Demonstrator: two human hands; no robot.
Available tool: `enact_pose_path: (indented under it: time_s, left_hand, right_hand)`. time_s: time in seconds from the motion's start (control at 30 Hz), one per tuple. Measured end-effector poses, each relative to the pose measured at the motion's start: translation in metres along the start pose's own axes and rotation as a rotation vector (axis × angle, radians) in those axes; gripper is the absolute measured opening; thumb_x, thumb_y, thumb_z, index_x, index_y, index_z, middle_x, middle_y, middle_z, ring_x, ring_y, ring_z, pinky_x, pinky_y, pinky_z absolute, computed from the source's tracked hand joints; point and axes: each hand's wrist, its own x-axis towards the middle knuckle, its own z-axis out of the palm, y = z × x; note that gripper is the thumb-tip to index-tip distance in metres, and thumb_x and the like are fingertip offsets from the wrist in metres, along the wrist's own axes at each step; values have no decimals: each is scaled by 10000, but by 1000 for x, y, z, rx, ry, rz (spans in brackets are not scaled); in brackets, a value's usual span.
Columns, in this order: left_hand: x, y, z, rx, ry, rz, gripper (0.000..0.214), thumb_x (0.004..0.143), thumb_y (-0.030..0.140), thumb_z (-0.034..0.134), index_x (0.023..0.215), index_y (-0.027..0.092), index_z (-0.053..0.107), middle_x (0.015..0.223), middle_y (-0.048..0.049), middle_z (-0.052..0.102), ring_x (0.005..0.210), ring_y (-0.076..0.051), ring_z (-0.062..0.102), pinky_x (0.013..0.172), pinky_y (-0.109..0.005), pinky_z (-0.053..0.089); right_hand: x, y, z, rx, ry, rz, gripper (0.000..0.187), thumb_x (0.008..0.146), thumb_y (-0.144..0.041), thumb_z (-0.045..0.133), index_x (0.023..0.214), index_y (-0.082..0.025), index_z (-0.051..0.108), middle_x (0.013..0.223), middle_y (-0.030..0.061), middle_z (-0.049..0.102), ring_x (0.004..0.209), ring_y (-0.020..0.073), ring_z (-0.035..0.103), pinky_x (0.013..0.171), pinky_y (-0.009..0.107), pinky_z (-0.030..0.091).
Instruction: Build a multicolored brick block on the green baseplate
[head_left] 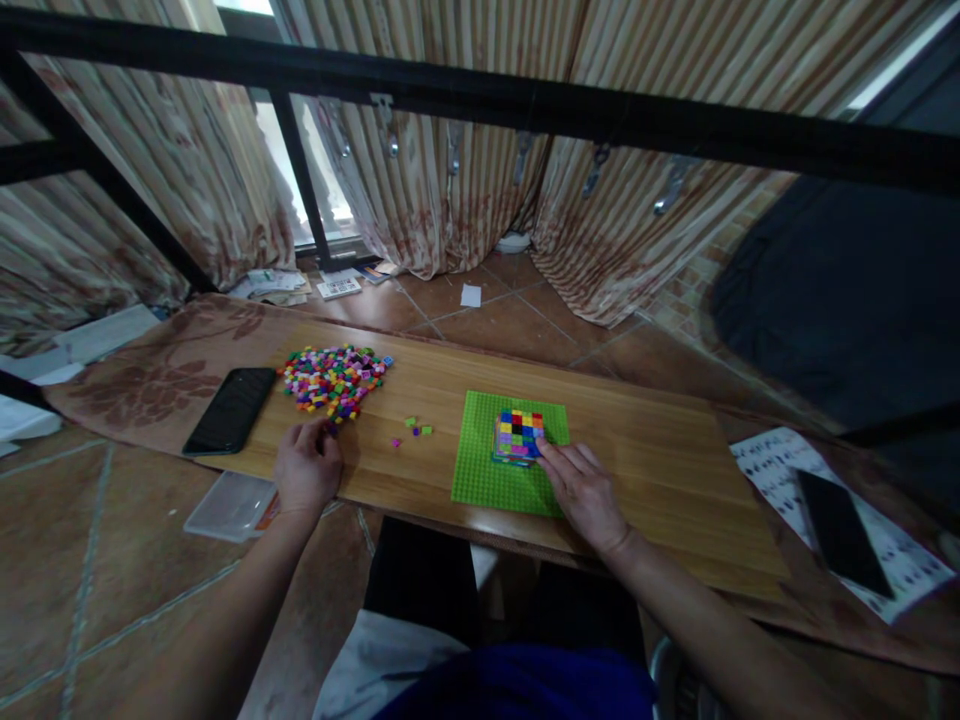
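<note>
My right hand (586, 492) reaches in from the right, its fingertips closed at a blue toy brick (534, 450) on the near right corner of a small block stack (517, 432). The stack has a many-coloured top and stands on a green studded baseplate (474, 470). At the near edge of a heap of small toy bricks (334, 378), my left hand (307, 465) is closed with its fingers curled. Whatever may be in its fingertips is too small and dark to make out. A few loose bricks (426, 430) lie between the heap and the baseplate.
A black phone (231, 410) lies left of the heap on the wooden board (660, 480). Below the board's left edge is a clear plastic box (229, 505). On the right, another dark phone (844, 530) rests on a printed sheet (772, 455). A black metal bar (480, 85) crosses above.
</note>
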Motion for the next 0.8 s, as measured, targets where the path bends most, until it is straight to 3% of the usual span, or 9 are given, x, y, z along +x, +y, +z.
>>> enact_pose_path:
  time_s: [0.27,0.5,0.8]
  left_hand:
    - [2,2,-3,-18,0,31,352,823,277,453,1084,167,663,1002,-99,619,920,-226,590,839,-338,480]
    - [2,2,-3,-42,8,22,343,819,269,473,1091,173,659,1053,-100,624,967,-230,594,871,-350,484]
    - [2,3,-5,-101,-58,-11,329,814,269,477,1072,165,653,1002,-101,625,955,-231,605,870,-361,499]
  right_hand:
    - [-2,-9,-2,216,-23,250,367,962,-347,451,1287,-250,592,914,61,703,834,209,620,792,376,520]
    - [-12,-21,-9,458,166,645,414,930,-420,474,1262,-203,594,1052,87,716,938,204,671,865,378,527]
    - [-66,-5,-10,345,178,713,421,896,-502,458,1014,-183,707,1076,124,710,1001,250,658,919,422,503]
